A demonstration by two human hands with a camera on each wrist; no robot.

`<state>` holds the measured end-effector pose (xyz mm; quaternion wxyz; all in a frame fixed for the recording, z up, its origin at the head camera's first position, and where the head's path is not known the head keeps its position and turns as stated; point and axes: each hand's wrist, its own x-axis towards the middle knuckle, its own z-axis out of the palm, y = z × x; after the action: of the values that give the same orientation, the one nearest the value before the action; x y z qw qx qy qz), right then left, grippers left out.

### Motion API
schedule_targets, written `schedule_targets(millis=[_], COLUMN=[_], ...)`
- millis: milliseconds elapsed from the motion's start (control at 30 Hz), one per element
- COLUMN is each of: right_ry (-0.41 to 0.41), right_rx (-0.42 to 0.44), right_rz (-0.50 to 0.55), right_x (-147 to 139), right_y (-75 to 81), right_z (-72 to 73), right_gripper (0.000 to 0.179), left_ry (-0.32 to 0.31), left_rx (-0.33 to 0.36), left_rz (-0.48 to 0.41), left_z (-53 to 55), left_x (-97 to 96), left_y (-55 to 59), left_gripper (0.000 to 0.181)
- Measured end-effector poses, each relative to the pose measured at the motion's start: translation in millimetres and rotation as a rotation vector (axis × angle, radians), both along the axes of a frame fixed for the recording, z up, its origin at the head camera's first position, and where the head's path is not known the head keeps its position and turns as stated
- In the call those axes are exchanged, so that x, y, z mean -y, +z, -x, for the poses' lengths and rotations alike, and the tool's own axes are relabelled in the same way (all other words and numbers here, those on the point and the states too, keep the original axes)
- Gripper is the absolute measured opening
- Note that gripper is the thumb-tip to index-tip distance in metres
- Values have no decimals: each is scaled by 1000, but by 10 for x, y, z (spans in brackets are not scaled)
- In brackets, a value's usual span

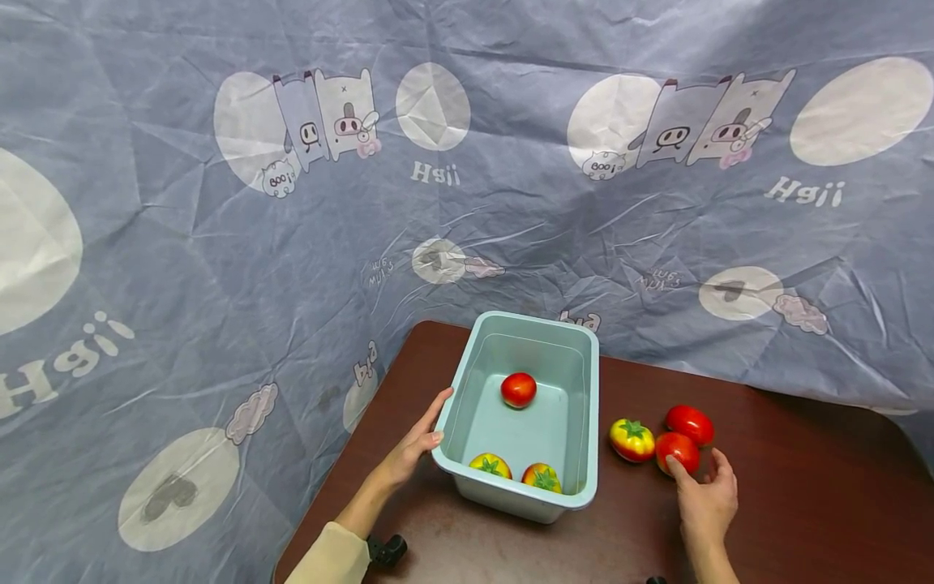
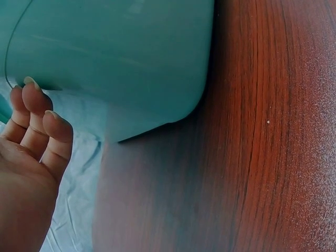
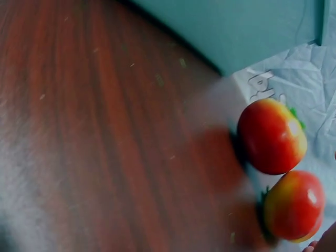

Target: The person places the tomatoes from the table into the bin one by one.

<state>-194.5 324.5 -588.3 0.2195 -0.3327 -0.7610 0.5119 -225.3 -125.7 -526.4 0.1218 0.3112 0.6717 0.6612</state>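
My left hand [image 1: 410, 454] is at the left side of a grey-green plastic bin [image 1: 593, 405], thumb over the rim. In the left wrist view, the fingers [image 2: 38, 105] curl up against the outer wall under the rim. To the bin's right, my right hand [image 1: 709, 499] reaches a red tomato [image 1: 677, 454]. The thumb overlaps this tomato's near side, while the other fingers are spread to its right. A second red tomato [image 1: 689, 423] sits just behind, and a yellow-red tomato [image 1: 631, 440] with a green calyx is on the left. Only a sliver of this hand shows in the right wrist view.
Inside the bin are a red tomato [image 1: 519, 390] toward the back and two yellow-red tomatoes [image 1: 490, 465] at the front wall. A dark brown table [image 1: 803, 487] is underneath. Grey printed cloth [image 1: 511, 203] hangs behind and along the left.
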Motion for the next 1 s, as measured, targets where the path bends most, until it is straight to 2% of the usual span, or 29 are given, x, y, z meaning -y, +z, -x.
schedule_targets(millis=[100,200,333,567,733,1000], right_ry=[57,84,61,21,9,-10], right_rx=[34,33,34,37,31,-6], right_rz=[-16,-56,-108,-124,-112,0], right_x=[-15,-17,-7,-19,-34,10], right_y=[-105,-232,-359,-390,-400,-451], right_z=[23,38,43,83,90,105], right_gripper=[86,90,86,73,72,76], left_ry=[2,4,1,5,2,10], left_rx=[0,2,5,0,-1,3], left_rz=[-4,4,13,25,29,34], left_z=[-2,-5,-19,-7,-9,-13], left_x=[4,13,18,27,28,33], left_y=[2,-12,-6,31,25,25], left_gripper=[66,66,66,65,65,66])
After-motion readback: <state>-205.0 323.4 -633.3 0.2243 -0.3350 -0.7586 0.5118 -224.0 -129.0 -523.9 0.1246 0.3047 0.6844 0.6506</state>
